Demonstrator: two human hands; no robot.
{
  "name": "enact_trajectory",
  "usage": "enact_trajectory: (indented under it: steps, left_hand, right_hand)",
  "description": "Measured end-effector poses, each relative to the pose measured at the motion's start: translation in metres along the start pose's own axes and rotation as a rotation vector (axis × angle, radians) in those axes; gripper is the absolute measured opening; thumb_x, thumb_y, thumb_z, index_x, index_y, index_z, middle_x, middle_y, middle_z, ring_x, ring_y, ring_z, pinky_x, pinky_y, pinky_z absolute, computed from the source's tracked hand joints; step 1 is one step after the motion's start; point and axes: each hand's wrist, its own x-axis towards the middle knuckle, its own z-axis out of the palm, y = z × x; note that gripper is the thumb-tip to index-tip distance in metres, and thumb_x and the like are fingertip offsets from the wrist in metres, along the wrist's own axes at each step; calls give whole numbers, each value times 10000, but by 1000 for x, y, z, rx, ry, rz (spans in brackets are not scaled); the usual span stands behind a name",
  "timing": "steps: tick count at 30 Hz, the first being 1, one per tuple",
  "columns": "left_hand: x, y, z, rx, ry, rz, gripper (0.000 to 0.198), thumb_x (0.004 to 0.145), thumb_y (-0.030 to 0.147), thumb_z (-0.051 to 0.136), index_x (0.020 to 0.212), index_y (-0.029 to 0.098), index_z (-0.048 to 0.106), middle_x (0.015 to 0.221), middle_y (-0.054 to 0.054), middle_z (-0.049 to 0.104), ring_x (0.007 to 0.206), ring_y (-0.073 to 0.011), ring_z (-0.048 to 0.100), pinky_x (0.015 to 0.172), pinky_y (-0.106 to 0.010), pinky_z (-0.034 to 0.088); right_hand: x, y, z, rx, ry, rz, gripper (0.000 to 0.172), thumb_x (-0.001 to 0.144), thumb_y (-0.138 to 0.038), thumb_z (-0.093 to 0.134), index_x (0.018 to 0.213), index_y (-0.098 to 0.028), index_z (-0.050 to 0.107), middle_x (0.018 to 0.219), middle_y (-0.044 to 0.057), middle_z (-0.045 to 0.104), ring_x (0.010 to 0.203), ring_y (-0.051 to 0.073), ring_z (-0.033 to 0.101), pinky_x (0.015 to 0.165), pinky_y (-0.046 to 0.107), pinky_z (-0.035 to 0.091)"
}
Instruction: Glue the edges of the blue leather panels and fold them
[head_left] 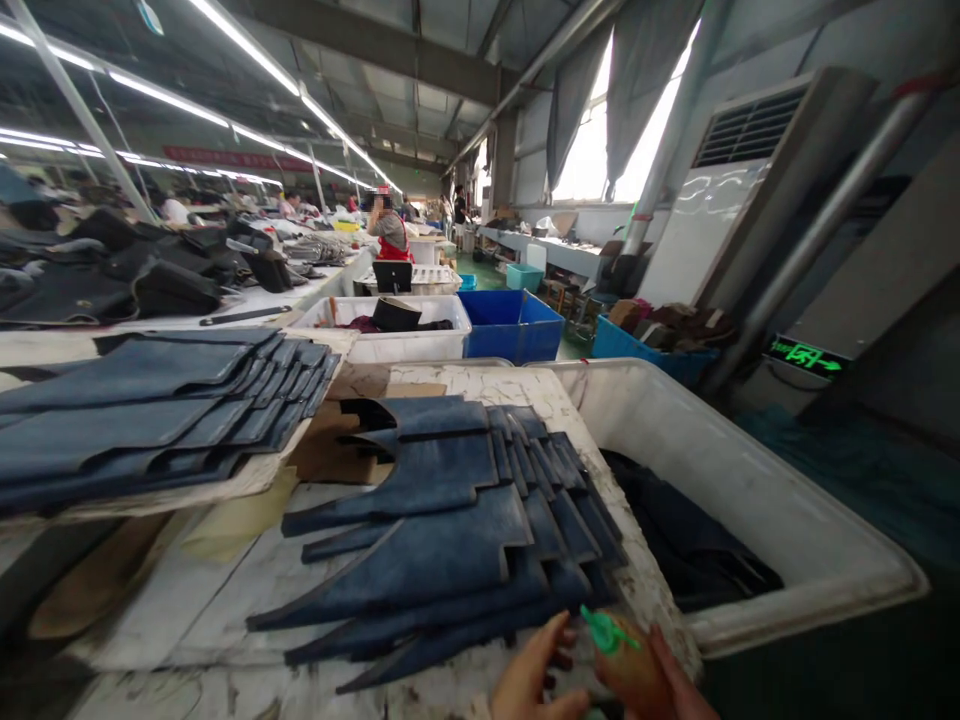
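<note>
Down at the near edge of the worktable [210, 640], I can see a rounded brown item [639, 668], its bright green end [609, 632] aimed up and leftward, away from the person; its long axis slants down from there toward the lower right. The right hand [673, 682] lies along its right side, the fingers straight, and appears to be grasping it, though the wrist is out of sight. The left hand [538, 672] reaches up beside it, fingers loosely bent and parted, grasping nothing I can make out. Just beyond the 2 hands lie overlapping dark-blue pieces [450, 545], their tapered tips pointing left.
</note>
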Motion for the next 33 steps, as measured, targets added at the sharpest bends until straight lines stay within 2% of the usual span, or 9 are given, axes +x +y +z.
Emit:
enact_trajectory:
  steps: [2,5,7,11,15,20,24,29,33]
  left_hand:
    - [-5,1,0,126,18,31,615,683,367,644,1252,189,493,1120,-110,598,928,-227,578,784,-316,454]
    - [-8,10,-7,233,70,73,438,758,309,567,1180,195,555,1027,-90,642,885,-197,595,778,-290,460]
    - [-6,19,-16,282,98,108,398,776,315,555,1157,199,569,1017,-86,647,894,-196,599,785,-287,469]
    - [7,36,-47,415,183,161,392,803,349,525,1165,203,552,1056,-82,635,958,-200,590,860,-313,465]
    - [32,43,-88,728,276,204,417,808,359,471,1178,173,526,1122,-92,603,1033,-216,558,934,-384,434]
    - [67,38,-130,1082,364,185,453,805,367,420,1167,115,523,1185,-124,555,1116,-230,498,993,-402,383]
    - [93,34,-150,1231,456,110,475,804,374,410,1179,104,522,1203,-129,537,1130,-240,480,994,-387,373]
    - [108,13,-163,1326,565,-100,451,855,395,345,1169,134,536,1229,-110,531,1141,-242,470,983,-380,363]
    - [106,1,-163,1380,579,-110,452,880,407,314,1200,164,519,1255,-84,517,1149,-229,463,994,-363,340]
  right_hand:
    - [-7,-3,-25,22,173,-172,352,744,-525,592,836,-202,699,767,44,702,645,156,652,483,196,505]
    - [-14,-26,-53,-9,398,-391,440,740,-546,596,997,-191,634,839,82,694,634,154,641,440,181,482]
    - [-18,-49,-67,-64,451,-497,452,761,-521,582,1113,-236,566,930,73,672,641,148,628,419,180,472]
    - [-26,-94,-88,-332,577,-688,500,680,-465,664,1138,-323,526,1128,44,574,698,159,606,419,205,476]
    - [-28,-124,-99,-649,710,-769,658,606,-501,694,1183,-281,469,1174,79,522,813,217,598,510,257,514]
    - [-15,-145,-107,-968,742,-797,705,622,-544,662,1204,-224,428,1140,99,510,886,244,575,675,337,531]
    - [4,-157,-118,-1267,740,-865,645,635,-545,647,1144,-194,463,1126,101,513,1019,270,518,912,425,424]
    - [19,-165,-123,-1487,707,-862,610,666,-550,624,1137,-198,460,1133,109,500,1040,268,491,939,444,386]
    - [24,-167,-121,-1531,703,-854,592,674,-556,622,1123,-200,475,1121,106,507,1026,261,499,931,432,397]
